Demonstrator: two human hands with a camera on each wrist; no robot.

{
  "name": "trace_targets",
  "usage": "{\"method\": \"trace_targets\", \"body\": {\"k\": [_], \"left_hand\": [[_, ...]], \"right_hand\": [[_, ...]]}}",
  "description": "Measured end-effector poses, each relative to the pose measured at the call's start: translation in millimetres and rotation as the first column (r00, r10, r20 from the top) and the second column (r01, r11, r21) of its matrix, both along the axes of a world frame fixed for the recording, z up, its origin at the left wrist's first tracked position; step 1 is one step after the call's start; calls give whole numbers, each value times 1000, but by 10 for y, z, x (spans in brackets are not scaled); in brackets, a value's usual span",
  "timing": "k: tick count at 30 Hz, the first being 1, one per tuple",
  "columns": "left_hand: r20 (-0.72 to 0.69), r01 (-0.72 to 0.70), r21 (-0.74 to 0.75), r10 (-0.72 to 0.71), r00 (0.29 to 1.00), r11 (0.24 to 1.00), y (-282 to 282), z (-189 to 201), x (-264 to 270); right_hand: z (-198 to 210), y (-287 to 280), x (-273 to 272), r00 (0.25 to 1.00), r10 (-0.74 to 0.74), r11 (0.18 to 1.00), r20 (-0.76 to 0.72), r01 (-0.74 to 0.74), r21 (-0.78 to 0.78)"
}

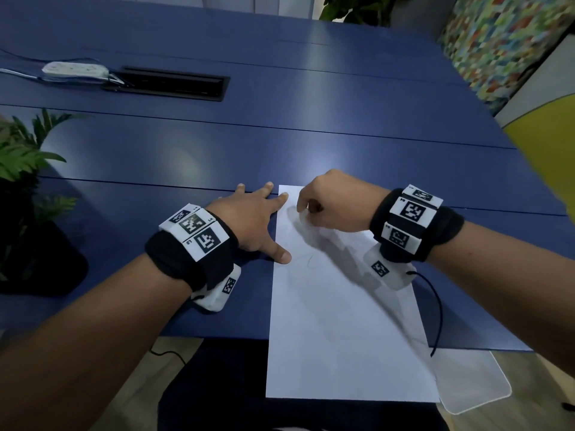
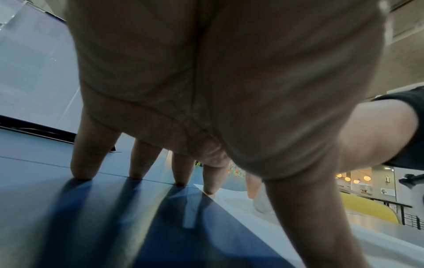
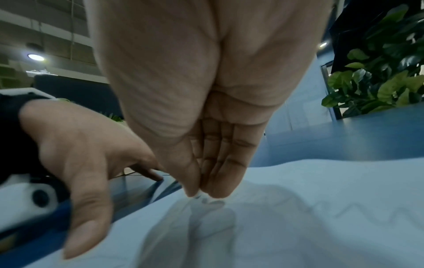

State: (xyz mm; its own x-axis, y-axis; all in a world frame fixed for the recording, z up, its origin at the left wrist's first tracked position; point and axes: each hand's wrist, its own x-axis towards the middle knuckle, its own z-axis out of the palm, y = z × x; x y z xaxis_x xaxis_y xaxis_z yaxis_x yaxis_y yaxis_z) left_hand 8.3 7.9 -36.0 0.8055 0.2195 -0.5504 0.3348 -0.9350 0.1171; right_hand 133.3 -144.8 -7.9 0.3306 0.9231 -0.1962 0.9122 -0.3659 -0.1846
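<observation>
Left hand, right hand on paper

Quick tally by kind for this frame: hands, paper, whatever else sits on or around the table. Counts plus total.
hands: 2, left hand and right hand
white paper sheet: 1
clear plastic sheet: 1
power strip: 1
plants: 2, fern and leafy plant
Total: 7
</observation>
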Motion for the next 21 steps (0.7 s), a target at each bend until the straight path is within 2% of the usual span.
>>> {"method": "trace_targets", "body": {"k": [3, 7, 12, 16, 19, 21], "left_hand": [[2, 4, -5, -4, 1000, 1000, 1, -3, 3], [5, -3, -8, 3, 1000, 1000, 1, -5, -12], [-2, -6, -12, 6, 1000, 1000, -8, -6, -2], [7, -8, -12, 8, 1000, 1000, 3, -29, -4], [1, -3, -6, 3, 1000, 1000, 9, -27, 9], [-3, 3, -1, -3, 1000, 1000, 2, -22, 7]], "right_hand": [[5, -7, 48, 998, -63, 998, 27, 62, 33], [10, -33, -103, 999, 35, 999, -10, -35, -1], [19, -35, 2, 995, -100, 995, 25, 99, 25], [6, -64, -105, 1000, -16, 1000, -9, 16, 3], [37, -67, 11, 992, -123, 992, 21, 123, -2], [11, -74, -1, 992, -125, 992, 30, 125, 14]]}}
